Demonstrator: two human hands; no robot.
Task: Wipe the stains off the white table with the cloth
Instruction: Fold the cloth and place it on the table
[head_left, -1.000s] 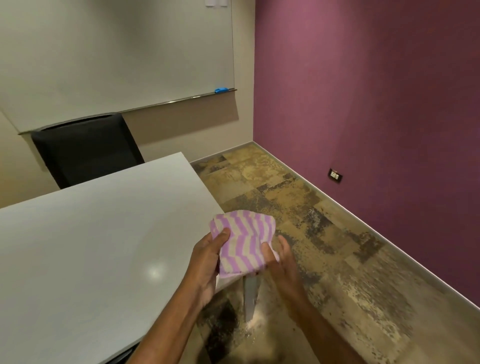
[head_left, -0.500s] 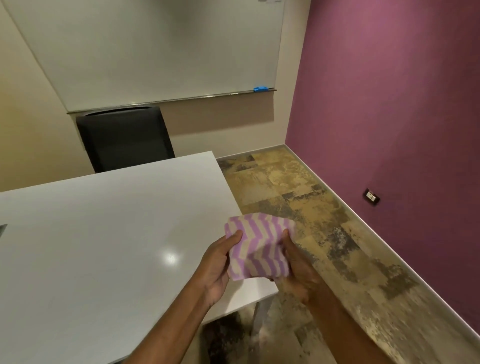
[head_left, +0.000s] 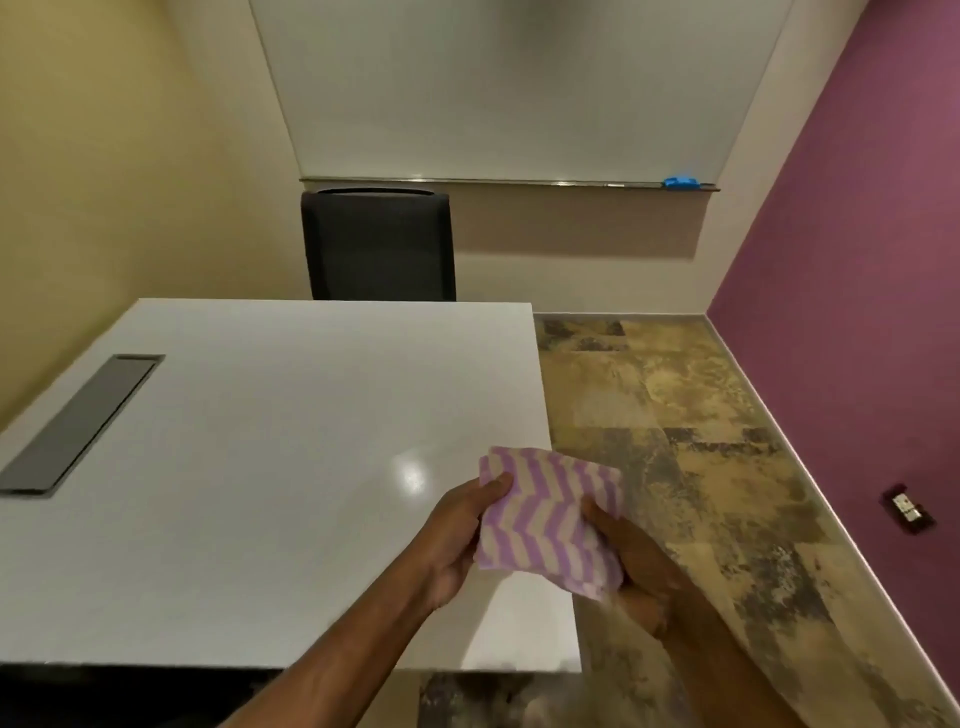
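A folded cloth (head_left: 550, 519) with purple and cream zigzag stripes is held in the air over the near right corner of the white table (head_left: 270, 447). My left hand (head_left: 457, 540) pinches its left edge with the thumb on top. My right hand (head_left: 634, 566) cups it from below and the right. The cloth does not touch the tabletop. I cannot make out any stains on the table from here; a bright light reflection shows near the cloth.
A grey cable hatch (head_left: 78, 421) is set into the table's left side. A black chair (head_left: 379, 244) stands at the far edge, under a whiteboard (head_left: 509, 88) with a blue eraser (head_left: 680, 182) on its tray. Mottled floor and a purple wall (head_left: 852, 260) lie to the right.
The view has swung left, bringing the cable hatch and more of the table into sight. Both hands still hold the cloth, which looks more tightly folded.
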